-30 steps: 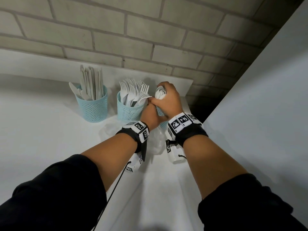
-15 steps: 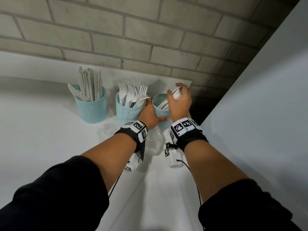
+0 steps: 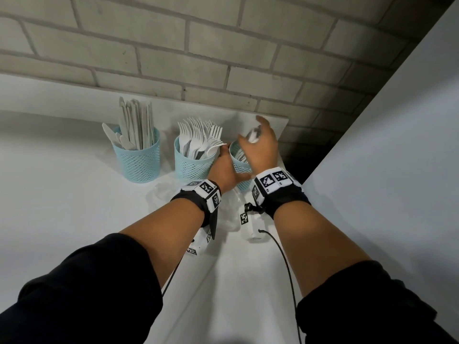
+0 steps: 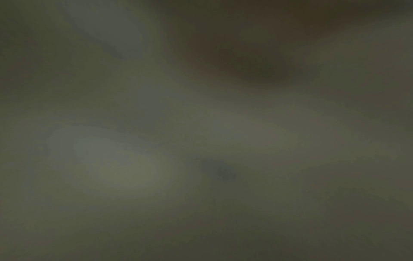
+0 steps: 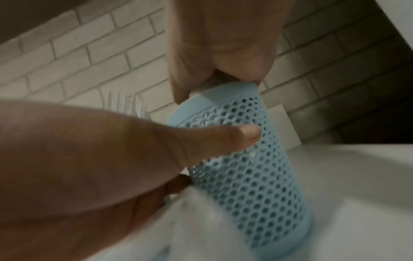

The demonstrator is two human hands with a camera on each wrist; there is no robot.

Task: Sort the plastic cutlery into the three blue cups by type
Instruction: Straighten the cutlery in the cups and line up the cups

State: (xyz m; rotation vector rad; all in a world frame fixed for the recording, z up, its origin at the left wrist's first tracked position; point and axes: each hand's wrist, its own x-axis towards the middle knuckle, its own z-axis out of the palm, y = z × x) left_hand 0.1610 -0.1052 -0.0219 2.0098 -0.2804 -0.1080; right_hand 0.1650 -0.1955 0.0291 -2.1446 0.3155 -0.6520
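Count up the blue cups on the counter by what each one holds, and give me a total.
Cup of knives: 1
Cup of forks: 1
Cup the left hand steadies, under the right hand, contents mostly hidden: 1
Total: 3 blue cups

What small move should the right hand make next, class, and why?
Probably lower the white cutlery into the rightmost blue cup and let go. The right hand holds it just above that cup's rim, and the left hand steadies the cup's side.

Pale-blue perforated cups (image 3: 143, 163), white forks (image 3: 198, 137)
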